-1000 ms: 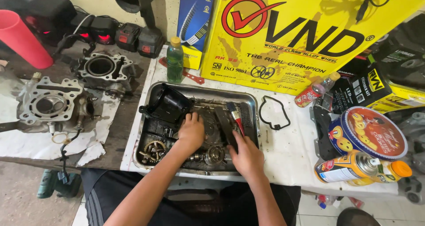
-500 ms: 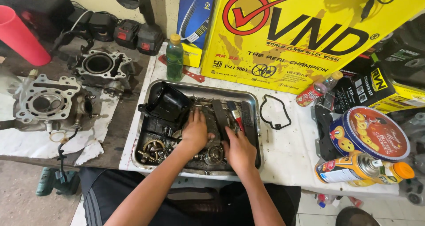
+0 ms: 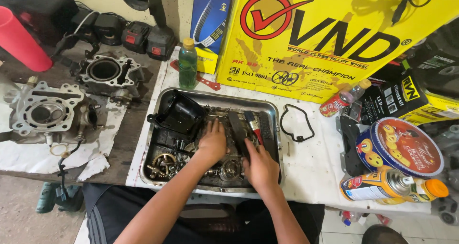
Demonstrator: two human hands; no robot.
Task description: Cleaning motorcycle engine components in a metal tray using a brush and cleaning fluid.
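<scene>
Worktop (image 3: 306, 177), covered at this end with a stained white sheet, carries everything within arm's reach of the person, probably so that oily parts stay off the bare wood. Largest item behind is a yellow carton (image 3: 334, 38) leaned upright against the wall, out of the working area. Next, the steel tray (image 3: 210, 97), set square in front of the person: its raised rim keeps dirty small parts and residue contained. Inside it, a black plastic cover (image 3: 178, 116) is propped tilted in the far left corner, leaving the tray floor free. Two engine cylinder blocks (image 3: 45, 112) sit well apart on the left, on paper, bores upward. Round biscuit tin (image 3: 400, 146) and an orange spray can (image 3: 387, 186) lying on its side are to the right; a green bottle (image 3: 187, 62) stands upright just beyond the tray. A loose black gasket (image 3: 296, 123) lies flat beside the tray's right rim. Left hand (image 3: 213, 143) is down in the tray middle, fingers spread flat over the dark parts (grip not discernible, cannot tell if anything is held). Right hand (image 3: 260, 167) rests palm down near the tray's right side, fingers extended toward a red-handled brush (image 3: 253, 125), touching or nearly so; it does not look closed on anything. Metal gear parts (image 3: 165, 163) cluster at near left.
</scene>
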